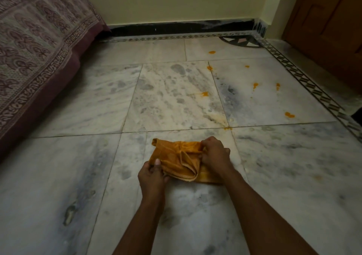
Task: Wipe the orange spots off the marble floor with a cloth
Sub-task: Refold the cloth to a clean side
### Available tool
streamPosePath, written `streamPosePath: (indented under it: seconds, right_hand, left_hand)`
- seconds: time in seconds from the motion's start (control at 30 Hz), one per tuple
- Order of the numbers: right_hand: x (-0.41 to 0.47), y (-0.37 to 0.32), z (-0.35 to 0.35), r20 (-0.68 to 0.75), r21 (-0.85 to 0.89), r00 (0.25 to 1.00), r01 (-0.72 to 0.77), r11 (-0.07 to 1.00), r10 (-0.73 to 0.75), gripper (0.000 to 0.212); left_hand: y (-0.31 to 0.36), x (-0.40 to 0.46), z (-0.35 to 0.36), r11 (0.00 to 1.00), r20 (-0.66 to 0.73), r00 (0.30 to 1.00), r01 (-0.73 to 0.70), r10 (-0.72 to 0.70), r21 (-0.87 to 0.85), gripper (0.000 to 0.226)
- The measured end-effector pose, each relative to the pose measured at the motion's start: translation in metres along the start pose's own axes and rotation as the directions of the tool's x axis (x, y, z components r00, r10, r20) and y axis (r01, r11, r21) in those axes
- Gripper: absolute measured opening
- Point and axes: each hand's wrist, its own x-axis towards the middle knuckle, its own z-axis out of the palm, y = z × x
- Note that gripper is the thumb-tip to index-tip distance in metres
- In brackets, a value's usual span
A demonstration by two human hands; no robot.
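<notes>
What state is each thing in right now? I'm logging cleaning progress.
cloth: orange, bunched and folded, lying on the floor, gripped at both ends
left hand: grips the cloth's near left corner
right hand: pinches the cloth's right edge
orange spots: unwiped, scattered ahead to the right
marble floor: smudged
wooden door: closed

The cloth [177, 159] lies on the marble floor [78, 176] between both hands — left hand [151, 174] at its near-left edge, right hand [214, 157] on its right. Spots [289, 115] lie beyond, far right; the bed [35, 55] stands left, the door [329, 29] far right.
</notes>
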Motion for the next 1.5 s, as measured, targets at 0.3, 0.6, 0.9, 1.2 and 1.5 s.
streamPosePath:
  seconds: [0.3, 0.6, 0.9, 1.2, 1.5]
  right_hand:
    - [0.021, 0.043, -0.031, -0.336, 0.308, 0.851, -0.307, 0.9, 0.405, 0.02]
    - [-0.043, -0.004, 0.01, -0.161, 0.328, 0.877, -0.385, 0.863, 0.452, 0.051]
    - [-0.004, 0.027, -0.009, -0.024, 0.31, 0.908, -0.391, 0.867, 0.418, 0.061]
    - [-0.052, 0.039, -0.002, -0.238, 0.436, 0.899, -0.239, 0.868, 0.367, 0.034]
    - [-0.064, -0.013, -0.025, 0.359, 0.93, 0.756, -0.34, -0.14, 0.548, 0.112]
  left_hand:
    - [-0.003, -0.003, -0.011, 0.886, -0.344, 0.936, 0.091, 0.081, 0.455, 0.025]
    - [0.042, 0.076, 0.061, 0.217, 0.683, 0.722, -0.688, 0.11, 0.693, 0.048]
    - [0.036, 0.101, 0.09, -0.142, 0.707, 0.706, -0.703, -0.029, 0.696, 0.036]
    - [0.075, 0.088, 0.087, 0.217, 0.759, 0.609, -0.728, -0.231, 0.65, 0.023]
    - [0.171, -0.005, 0.091, 0.737, 0.881, 0.472, -0.586, -0.028, 0.337, 0.022]
